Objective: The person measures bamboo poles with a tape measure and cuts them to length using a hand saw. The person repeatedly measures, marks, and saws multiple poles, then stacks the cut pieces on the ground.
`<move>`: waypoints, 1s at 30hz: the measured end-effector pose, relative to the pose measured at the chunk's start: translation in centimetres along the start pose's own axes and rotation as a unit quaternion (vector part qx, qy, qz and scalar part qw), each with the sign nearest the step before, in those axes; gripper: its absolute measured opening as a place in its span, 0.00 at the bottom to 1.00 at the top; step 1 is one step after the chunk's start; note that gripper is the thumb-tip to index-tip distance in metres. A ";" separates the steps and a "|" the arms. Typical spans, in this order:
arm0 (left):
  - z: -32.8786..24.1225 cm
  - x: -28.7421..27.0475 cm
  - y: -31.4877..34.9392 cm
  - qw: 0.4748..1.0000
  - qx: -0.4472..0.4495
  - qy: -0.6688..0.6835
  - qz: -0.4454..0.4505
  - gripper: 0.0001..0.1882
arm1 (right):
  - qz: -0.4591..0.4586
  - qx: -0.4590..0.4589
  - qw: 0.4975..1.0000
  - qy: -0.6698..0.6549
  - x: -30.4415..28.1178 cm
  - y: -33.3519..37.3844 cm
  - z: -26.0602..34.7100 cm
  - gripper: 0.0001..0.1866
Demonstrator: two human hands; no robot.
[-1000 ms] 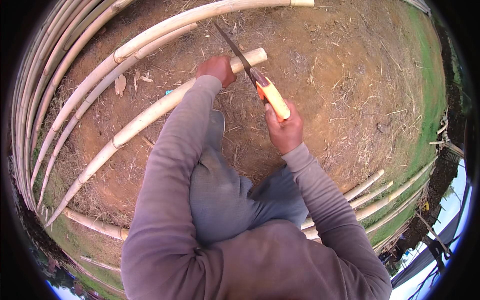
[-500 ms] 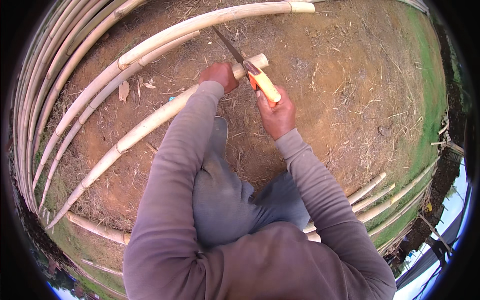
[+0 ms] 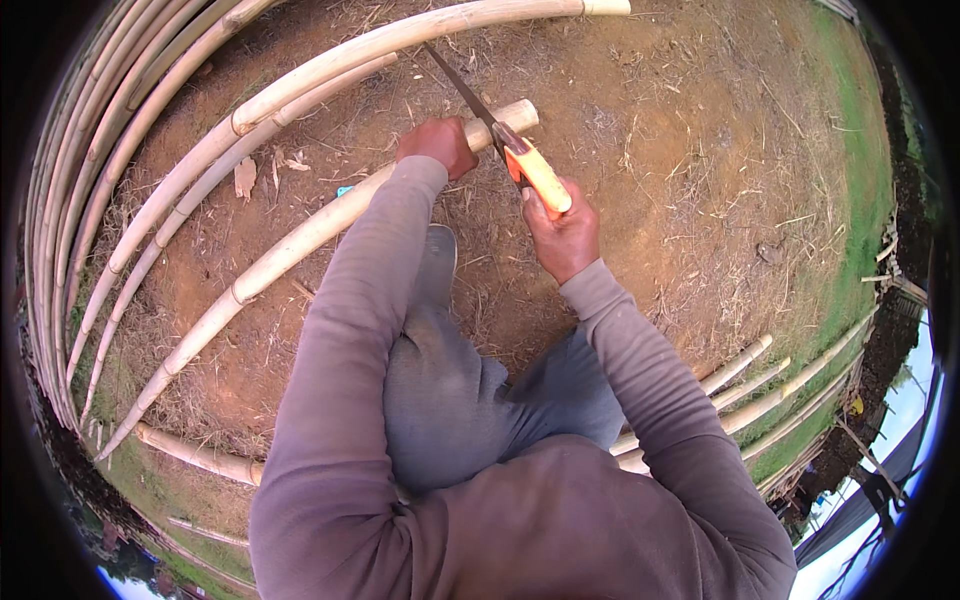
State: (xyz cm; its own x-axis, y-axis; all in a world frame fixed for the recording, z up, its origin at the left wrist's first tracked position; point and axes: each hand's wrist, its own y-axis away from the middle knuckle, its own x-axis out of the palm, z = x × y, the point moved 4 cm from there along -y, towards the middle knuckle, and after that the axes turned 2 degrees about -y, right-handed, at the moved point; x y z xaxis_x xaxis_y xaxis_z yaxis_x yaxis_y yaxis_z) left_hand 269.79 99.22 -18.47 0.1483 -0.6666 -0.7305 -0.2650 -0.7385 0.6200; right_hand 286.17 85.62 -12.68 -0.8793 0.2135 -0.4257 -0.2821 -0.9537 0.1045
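A long pale pole (image 3: 300,240) is slanting from the near left to the far middle, and a saw (image 3: 512,140) with an orange handle is lying across it close to its far end. The left hand (image 3: 438,147) is holding tight onto the pole just left of the saw, and the right hand (image 3: 565,232) is closing around the saw's handle on the near side of the pole. Farther off, two more poles (image 3: 400,38) are lying on brown dirt (image 3: 680,220), a bunch of poles (image 3: 130,100) is filling the far left, and grass (image 3: 855,170) is growing at the right.
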 end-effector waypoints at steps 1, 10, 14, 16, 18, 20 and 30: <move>0.5 -0.2 -0.1 1.000 -0.004 -0.001 0.007 0.23 | 0.019 0.031 0.999 -0.033 -2.3 3.6 -0.4 0.09; 0.0 0.0 -1.4 1.000 0.007 -0.001 -0.027 0.22 | -0.021 -0.025 0.999 -0.008 -0.7 2.0 -1.5 0.10; 0.6 0.0 -0.7 1.000 -0.011 -0.005 -0.012 0.23 | 0.018 0.078 0.993 -0.089 -1.5 3.3 -1.4 0.10; 0.7 -1.0 -2.0 1.000 -0.015 -0.004 -0.026 0.24 | 0.014 0.028 0.999 -0.028 -7.9 11.8 -1.5 0.11; 0.7 -0.3 -1.9 1.000 -0.013 -0.009 -0.021 0.24 | 0.018 -0.007 0.999 0.030 -10.8 15.6 -1.1 0.12; 0.9 0.2 -1.9 1.000 -0.019 -0.012 -0.016 0.23 | 0.020 -0.003 0.999 0.037 -10.9 16.1 -0.6 0.13; 0.7 -0.5 -1.8 1.000 -0.017 0.000 -0.006 0.24 | 0.004 0.038 0.999 -0.003 -10.0 15.4 -1.6 0.09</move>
State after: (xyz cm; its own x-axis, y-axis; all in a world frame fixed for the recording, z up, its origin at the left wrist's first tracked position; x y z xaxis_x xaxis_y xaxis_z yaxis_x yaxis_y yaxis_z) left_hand 269.50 100.98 -19.43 0.1503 -0.6580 -0.7378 -0.2309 -0.7490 0.6210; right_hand 291.23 68.47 -8.25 -0.8840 0.2074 -0.4189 -0.3030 -0.9366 0.1758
